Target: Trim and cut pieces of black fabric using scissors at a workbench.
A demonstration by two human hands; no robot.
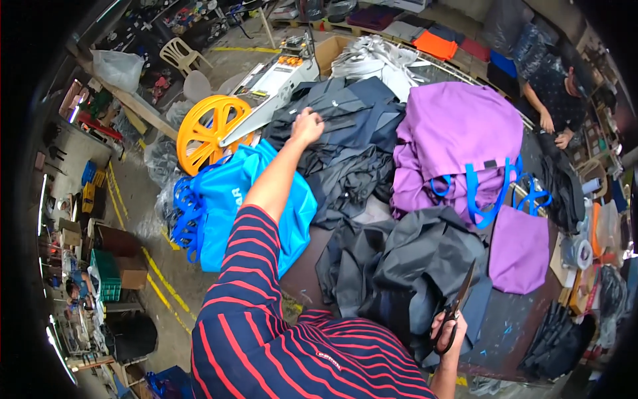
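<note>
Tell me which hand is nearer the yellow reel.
Left. The left hand rests on dark cloth just right of the yellow reel; the right hand, holding scissors, is far below it.

Navy sleeve [247, 266] with thin red stripes. Dark grey cloth [345, 126] piled across a brown table [512, 332]. Bright blue bags [226, 199] at left. Purple bags [458, 133] with blue straps. A yellow-orange reel [206, 133]. Black-handled scissors [455, 312]. Yellow floor lines [159, 279].

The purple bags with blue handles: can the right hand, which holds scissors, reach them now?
Probably yes. The right hand holds scissors over dark fabric; the purple bags lie just beyond, with nothing standing between.
</note>
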